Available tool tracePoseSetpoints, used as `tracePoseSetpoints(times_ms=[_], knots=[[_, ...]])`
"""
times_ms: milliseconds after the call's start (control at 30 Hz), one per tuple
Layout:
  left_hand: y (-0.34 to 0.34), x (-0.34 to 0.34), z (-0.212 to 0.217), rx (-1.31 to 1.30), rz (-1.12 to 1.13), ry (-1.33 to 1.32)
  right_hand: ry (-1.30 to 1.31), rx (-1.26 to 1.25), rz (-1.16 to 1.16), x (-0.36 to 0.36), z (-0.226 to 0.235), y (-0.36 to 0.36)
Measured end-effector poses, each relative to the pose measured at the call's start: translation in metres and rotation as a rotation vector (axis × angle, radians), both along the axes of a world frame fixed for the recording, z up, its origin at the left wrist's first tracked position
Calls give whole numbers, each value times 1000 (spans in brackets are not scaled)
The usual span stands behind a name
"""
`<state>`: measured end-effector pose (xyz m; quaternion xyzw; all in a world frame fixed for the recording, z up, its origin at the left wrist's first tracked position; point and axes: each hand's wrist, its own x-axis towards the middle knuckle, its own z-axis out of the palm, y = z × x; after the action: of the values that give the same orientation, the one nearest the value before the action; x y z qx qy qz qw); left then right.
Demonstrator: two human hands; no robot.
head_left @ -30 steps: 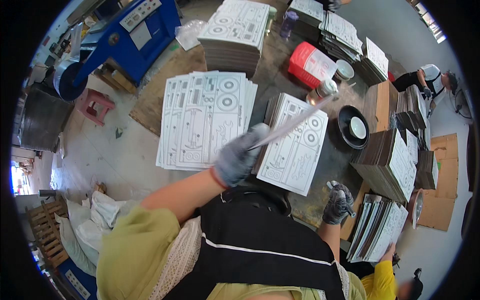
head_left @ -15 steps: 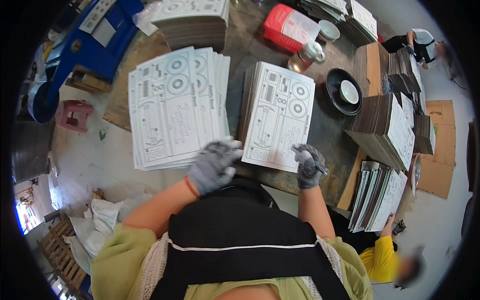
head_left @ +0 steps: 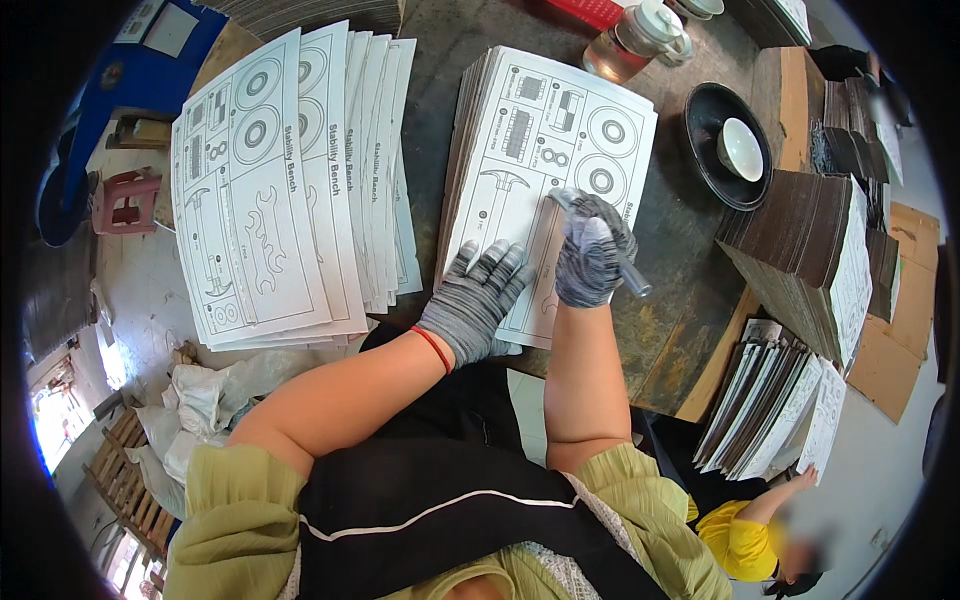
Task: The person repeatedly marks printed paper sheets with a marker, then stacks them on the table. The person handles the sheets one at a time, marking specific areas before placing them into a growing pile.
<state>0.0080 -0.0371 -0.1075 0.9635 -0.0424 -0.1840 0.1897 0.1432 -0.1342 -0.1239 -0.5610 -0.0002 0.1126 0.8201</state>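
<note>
My left hand (head_left: pixel 478 305), in a grey knit glove, lies on the lower left part of the top sheet, its fingers stretched out and holding nothing. That white printed sheet (head_left: pixel 517 240), with line drawings of tools and round parts, tops a thick stack in front of me. Over the sheet's right half, my gloved right hand (head_left: pixel 592 260) is closed round a slim grey pen-like tool (head_left: pixel 634 279). Its narrow tip points at the middle of the sheet; I cannot tell whether it touches. To the left, similar printed sheets (head_left: pixel 250 200) lie fanned in an overlapping pile.
Right of the stack are a black bowl (head_left: pixel 703 150) with a white cup (head_left: pixel 740 150) and a glass teapot (head_left: pixel 630 45). More stacked boards (head_left: pixel 800 240) line the right edge. A person in yellow (head_left: pixel 740 535) handles sheets at lower right. A pink stool (head_left: pixel 126 203) stands at left.
My left hand has moved from beside the stack onto its top sheet. My right hand has moved up and inward over the sheet with the pen-like tool. My view has shifted closer.
</note>
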Motion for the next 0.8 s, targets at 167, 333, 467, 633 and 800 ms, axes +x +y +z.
tracePoseSetpoints(times_ms=[167,333,467,633,800], knots=[[-7,-1,-10,62,12,-28,-563,-576,262,-20,-5,-9],[-17,-14,-46,369,44,-282,-737,-706,371,-103,10,-46],[-15,-8,-19,236,46,-92,-788,-441,407,-159,2,-77],[-14,-10,-26,336,17,-114,-861,-817,472,-160,10,-73],[-15,-3,15,173,-3,44,4,104,196,-123,42,-102]])
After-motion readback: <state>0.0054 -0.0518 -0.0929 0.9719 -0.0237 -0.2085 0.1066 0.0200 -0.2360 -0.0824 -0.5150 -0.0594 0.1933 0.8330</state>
